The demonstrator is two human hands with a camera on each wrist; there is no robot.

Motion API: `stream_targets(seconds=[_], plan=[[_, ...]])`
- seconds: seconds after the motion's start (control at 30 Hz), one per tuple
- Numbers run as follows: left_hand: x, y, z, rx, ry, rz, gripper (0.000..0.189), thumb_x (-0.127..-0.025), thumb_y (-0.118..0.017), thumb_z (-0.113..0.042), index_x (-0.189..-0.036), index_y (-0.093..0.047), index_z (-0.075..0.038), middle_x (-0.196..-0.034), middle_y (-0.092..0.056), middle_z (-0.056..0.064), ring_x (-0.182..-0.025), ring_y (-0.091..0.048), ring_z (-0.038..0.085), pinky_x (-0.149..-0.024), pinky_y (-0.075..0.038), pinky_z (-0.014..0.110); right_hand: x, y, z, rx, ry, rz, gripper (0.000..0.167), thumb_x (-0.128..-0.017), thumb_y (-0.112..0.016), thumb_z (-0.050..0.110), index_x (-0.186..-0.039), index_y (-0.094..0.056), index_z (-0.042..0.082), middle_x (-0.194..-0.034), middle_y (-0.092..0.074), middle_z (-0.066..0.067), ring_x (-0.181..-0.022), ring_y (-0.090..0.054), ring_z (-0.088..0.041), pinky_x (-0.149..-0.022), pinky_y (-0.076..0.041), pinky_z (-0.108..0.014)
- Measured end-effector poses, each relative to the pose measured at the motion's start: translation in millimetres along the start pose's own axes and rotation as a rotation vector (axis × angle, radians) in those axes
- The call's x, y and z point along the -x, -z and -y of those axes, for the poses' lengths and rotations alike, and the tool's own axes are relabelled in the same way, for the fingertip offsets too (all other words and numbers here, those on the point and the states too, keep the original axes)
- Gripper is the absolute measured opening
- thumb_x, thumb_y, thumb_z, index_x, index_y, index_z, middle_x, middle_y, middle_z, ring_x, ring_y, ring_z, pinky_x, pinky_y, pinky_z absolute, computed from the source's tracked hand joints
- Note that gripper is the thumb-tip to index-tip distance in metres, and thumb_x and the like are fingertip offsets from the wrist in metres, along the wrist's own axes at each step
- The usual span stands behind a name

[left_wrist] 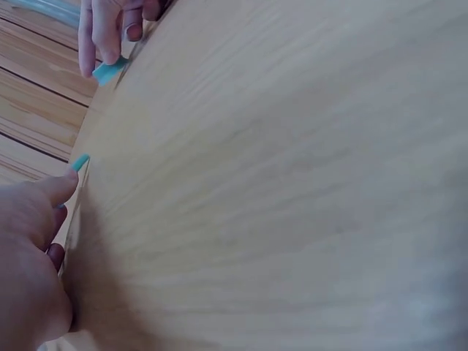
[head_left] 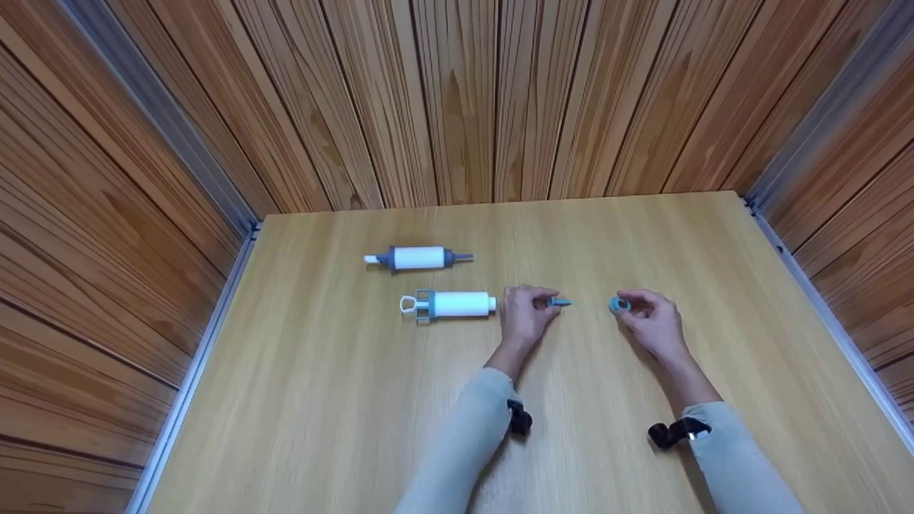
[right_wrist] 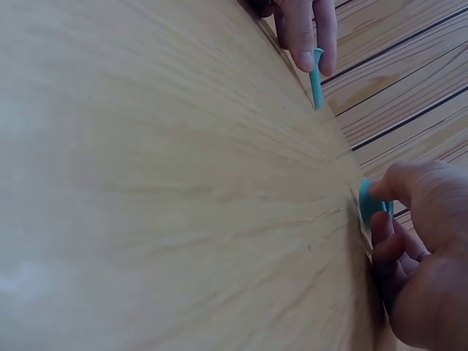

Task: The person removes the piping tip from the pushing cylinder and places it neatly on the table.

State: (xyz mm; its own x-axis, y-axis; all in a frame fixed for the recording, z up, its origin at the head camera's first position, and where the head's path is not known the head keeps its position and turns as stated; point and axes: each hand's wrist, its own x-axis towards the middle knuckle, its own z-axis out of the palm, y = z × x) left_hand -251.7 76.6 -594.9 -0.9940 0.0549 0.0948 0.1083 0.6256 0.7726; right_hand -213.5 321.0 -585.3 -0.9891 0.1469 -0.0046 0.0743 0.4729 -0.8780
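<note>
Head view: a dark-ended cylinder lies at ten o'clock from the left hand, a teal-flanged cylinder at nine, both on the surface. That hand's fingers pinch a teal peg near its flared end, presumably leaving its tip free; at three o'clock, the right hand pinches a teal ring. No writing is legible.

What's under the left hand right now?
Wooden table shows around the left hand, which pinches a small teal piece, its narrow end sticking out past the fingertips. The pinched part is covered; the tabletop directly beneath the palm is hidden in the head view.
</note>
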Motion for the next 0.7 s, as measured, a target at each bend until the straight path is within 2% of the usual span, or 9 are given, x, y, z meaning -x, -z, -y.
stream_targets(seconds=[0.13, 0.7], plan=[[-0.1, 1.3, 1.7, -0.019, 0.004, -0.007, 0.026, -0.094, -0.094, -0.024, -0.120, -0.090, -0.027, -0.115, -0.087, -0.006, -0.111, -0.068, 0.016, -0.094, -0.049, 0.030, -1.1, 0.0, -1.8, 0.021, -0.005, 0.013, 0.041, -0.103, -0.076, 0.004, -0.143, -0.070, -0.007, -0.130, -0.067, -0.023, -0.090, -0.057, -0.001, -0.077, -0.049, -0.012], [-0.5, 1.6, 5.7, 0.000, -0.028, -0.002, 0.027, -0.092, -0.095, -0.022, -0.119, -0.090, -0.022, -0.114, -0.088, -0.006, -0.114, -0.071, 0.018, -0.101, -0.051, 0.033, -3.4, 1.2, -1.2, 0.008, -0.028, 0.047, 0.044, -0.103, -0.078, 0.005, -0.144, -0.069, -0.007, -0.128, -0.062, -0.016, -0.092, -0.057, -0.002, -0.078, -0.049, -0.013]])
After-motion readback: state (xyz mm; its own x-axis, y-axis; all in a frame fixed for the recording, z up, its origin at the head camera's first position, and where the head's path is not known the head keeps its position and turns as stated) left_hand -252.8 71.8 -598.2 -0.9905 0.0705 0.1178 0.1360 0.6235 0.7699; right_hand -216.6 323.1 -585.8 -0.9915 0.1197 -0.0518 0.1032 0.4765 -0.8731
